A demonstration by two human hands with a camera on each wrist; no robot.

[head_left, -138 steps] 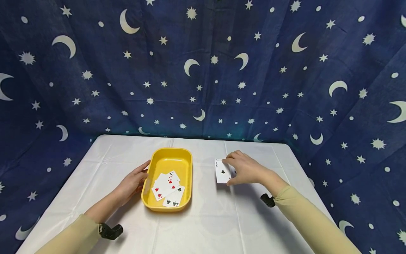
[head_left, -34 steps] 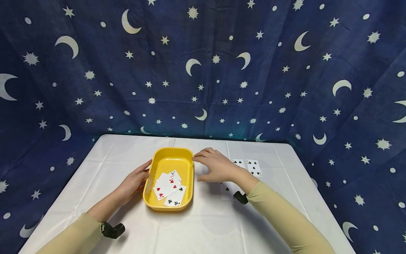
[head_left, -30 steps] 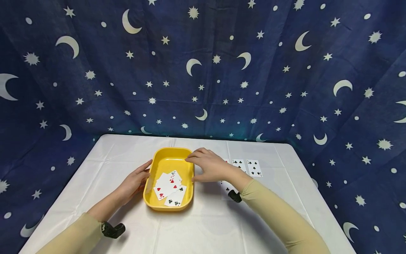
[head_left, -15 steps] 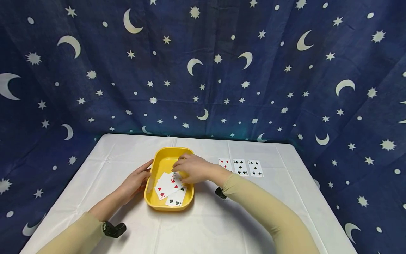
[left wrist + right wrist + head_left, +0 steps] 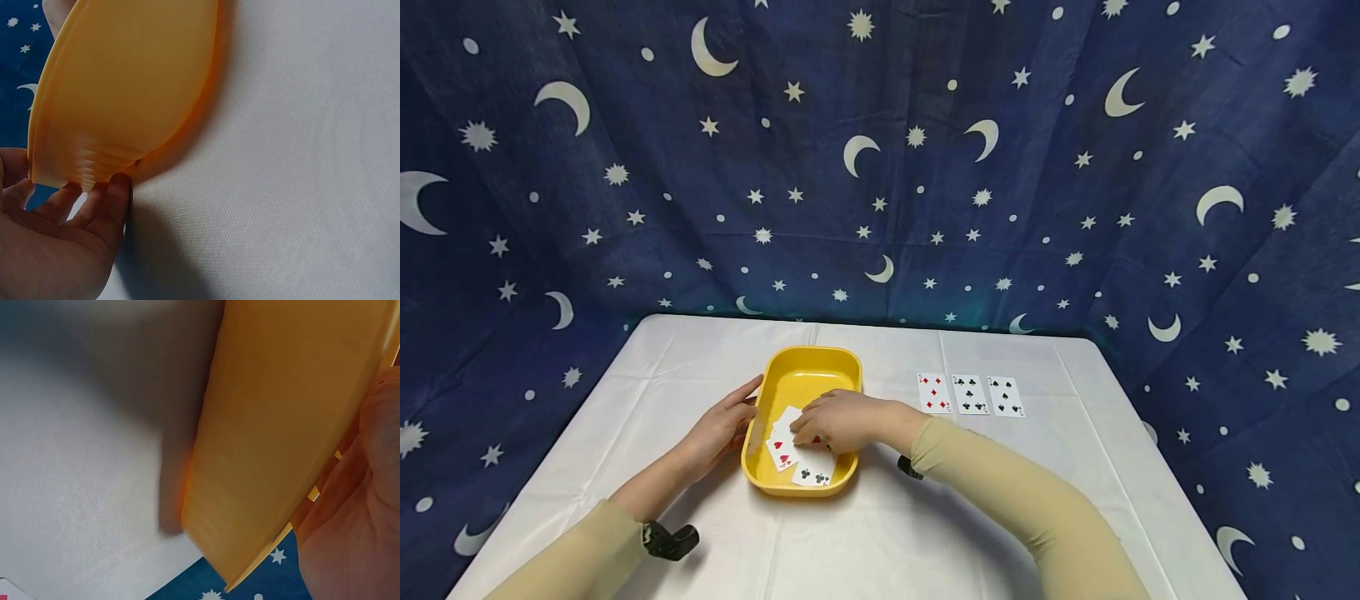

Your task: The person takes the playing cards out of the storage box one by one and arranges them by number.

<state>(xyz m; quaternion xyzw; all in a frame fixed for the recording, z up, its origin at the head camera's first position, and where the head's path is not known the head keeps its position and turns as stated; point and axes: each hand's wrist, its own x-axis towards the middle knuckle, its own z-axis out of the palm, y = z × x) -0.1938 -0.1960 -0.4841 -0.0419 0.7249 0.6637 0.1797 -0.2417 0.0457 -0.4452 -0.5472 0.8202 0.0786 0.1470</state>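
A yellow plastic tray [image 5: 842, 486] holds several loose playing cards, with hearts [image 5: 784, 453] and a clubs card [image 5: 813, 472] showing. My left hand [image 5: 722, 429] grips the tray's left side; in the left wrist view its fingers [image 5: 112, 203] lie on the outer wall, with one digit crossing at the rim. My right hand [image 5: 842, 421] reaches over the tray's right rim, fingertips down on the cards and partly covering them. In the right wrist view, that hand [image 5: 353, 506] is beyond the tray's wall, its fingertips hidden.
On the white tablecloth [image 5: 700, 358], right of the tray, a diamonds card [image 5: 934, 393], a clubs card [image 5: 970, 394] and a spades card [image 5: 1006, 397] lie face up in a row. The right sleeve [image 5: 1000, 483] crosses just in front. A dark blue curtain [image 5: 880, 167] stands behind.
My right hand first held a clubs card over the table at right, laid it down, then moved left over the rim into the tray. The left hand stays at the tray's side.
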